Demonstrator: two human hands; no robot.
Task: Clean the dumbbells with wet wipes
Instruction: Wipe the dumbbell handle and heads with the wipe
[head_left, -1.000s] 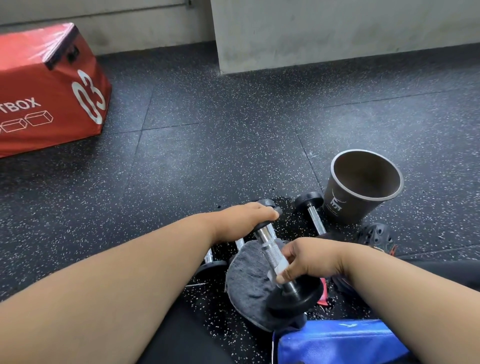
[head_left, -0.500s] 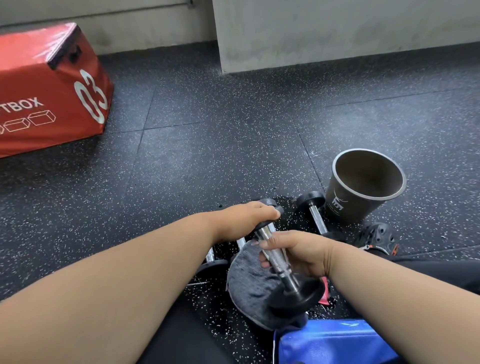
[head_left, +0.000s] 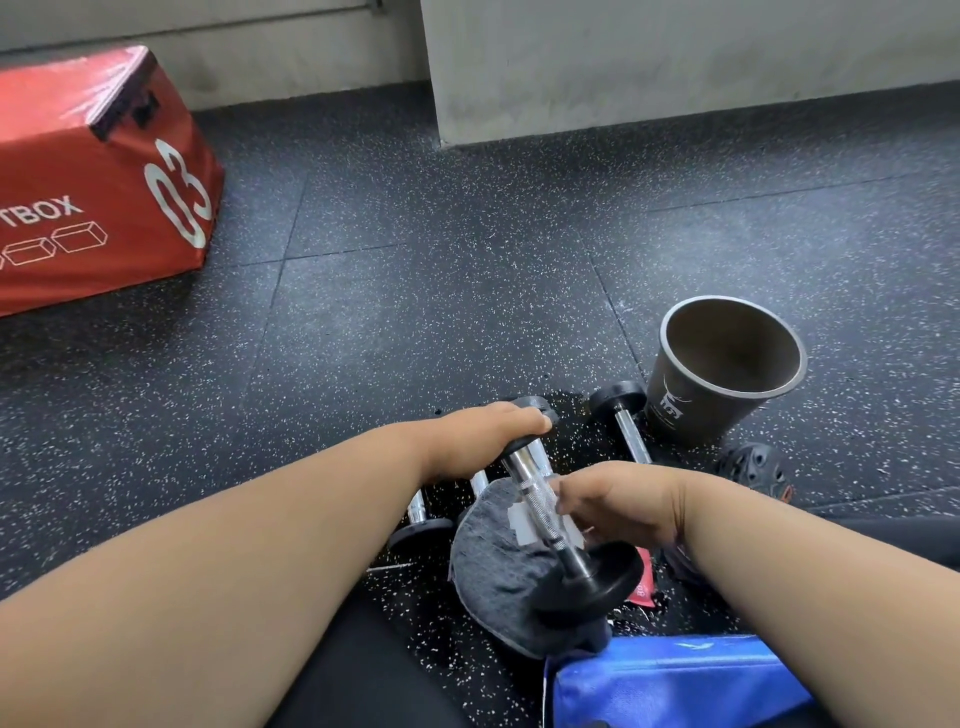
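Note:
A small dumbbell (head_left: 540, 499) with black ends and a chrome handle is held tilted above a grey cloth (head_left: 498, 571) on the floor. My left hand (head_left: 483, 436) grips its far black end from above. My right hand (head_left: 618, 504) is curled at the right side of the handle and pinches a white wet wipe (head_left: 522, 522) wrapped under the handle. A second dumbbell (head_left: 621, 421) lies by the cup. A third dumbbell (head_left: 421, 514) lies under my left wrist, partly hidden.
A dark paper cup (head_left: 722, 374) stands open at the right. A black shoe (head_left: 753, 467) is beside it. A red plyo box (head_left: 93, 176) sits far left, a blue bag (head_left: 675, 686) near my right forearm, and a red packet (head_left: 644, 582) under the dumbbell's near end.
My right hand slid up the chrome handle and then back to its right side, so more of the handle and the white wipe now show. My left hand has stayed on the far end.

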